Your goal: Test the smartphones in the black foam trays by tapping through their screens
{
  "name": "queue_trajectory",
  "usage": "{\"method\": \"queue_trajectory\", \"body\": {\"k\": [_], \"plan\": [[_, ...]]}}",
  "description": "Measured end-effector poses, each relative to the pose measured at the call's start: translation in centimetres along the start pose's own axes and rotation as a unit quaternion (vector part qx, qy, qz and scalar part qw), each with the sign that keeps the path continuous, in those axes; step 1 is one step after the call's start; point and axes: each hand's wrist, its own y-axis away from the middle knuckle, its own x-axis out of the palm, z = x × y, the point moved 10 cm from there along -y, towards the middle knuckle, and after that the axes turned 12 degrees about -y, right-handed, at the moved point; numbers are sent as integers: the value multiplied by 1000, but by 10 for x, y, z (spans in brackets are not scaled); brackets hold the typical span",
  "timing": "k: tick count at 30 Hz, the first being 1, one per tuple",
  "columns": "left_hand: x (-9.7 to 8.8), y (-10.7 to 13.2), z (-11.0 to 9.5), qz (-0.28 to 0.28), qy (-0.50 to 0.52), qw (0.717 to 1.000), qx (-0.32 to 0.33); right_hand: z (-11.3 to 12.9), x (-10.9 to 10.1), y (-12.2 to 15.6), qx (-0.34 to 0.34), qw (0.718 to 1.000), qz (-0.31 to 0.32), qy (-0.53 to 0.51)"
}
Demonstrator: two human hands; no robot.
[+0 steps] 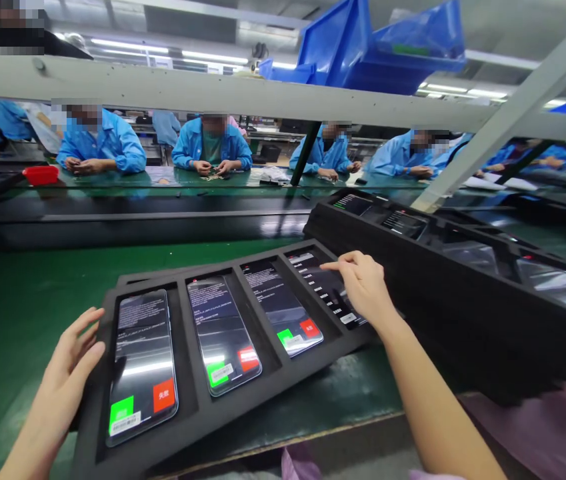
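Note:
A black foam tray [190, 413] lies on the green bench in front of me and holds several lit smartphones side by side. My left hand [70, 373] rests open against the tray's left edge, fingers spread, beside the leftmost phone [143, 363]. My right hand [363, 283] reaches over the rightmost phone [323, 287], its index finger stretched out and touching that screen, the other fingers curled. The two middle phones [223, 333] [283, 308] show green and red buttons near their lower ends.
A second, taller black tray [463, 307] with more phones stands to the right and behind. A dark conveyor [127, 223] runs across the middle. Beyond it several people in blue coats work at a green table. A red bin [41, 175] sits far left; blue bins [363, 47] overhead.

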Motion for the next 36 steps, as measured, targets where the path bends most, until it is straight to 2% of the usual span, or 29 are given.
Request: {"method": "queue_trajectory", "body": {"k": [2,4,7,12,16,18,21,24,28,31,33,36], "plan": [[3,15,9,9,54,997,-51,-4,-17,15,1,999,-42,-24],[3,28,13,5,54,997,-53,-8,-27,31,2,997,-54,-48],[4,36,17,17,15,1000,-8,-9,-30,54,-3,996,-40,-75],[9,29,25,40,-66,995,65,-2,-27,71,-22,997,-24,-74],[9,29,19,35,-85,992,81,2,-22,72,-44,998,2,-48],[10,32,15,40,-76,994,72,8,-25,74,-55,997,-13,-46],[11,39,5,38,-52,997,46,32,-27,81,-97,993,-30,-59],[11,47,-10,23,-34,998,39,71,-8,88,-149,985,47,-78],[11,51,-26,7,-60,996,72,97,28,88,-117,967,216,-74],[12,50,-26,8,-90,992,84,112,35,82,-115,959,247,-79],[11,50,-29,6,-115,988,98,133,40,81,-156,947,263,-99],[9,53,-32,-1,-137,985,103,177,61,97,-254,897,341,-123]]}}
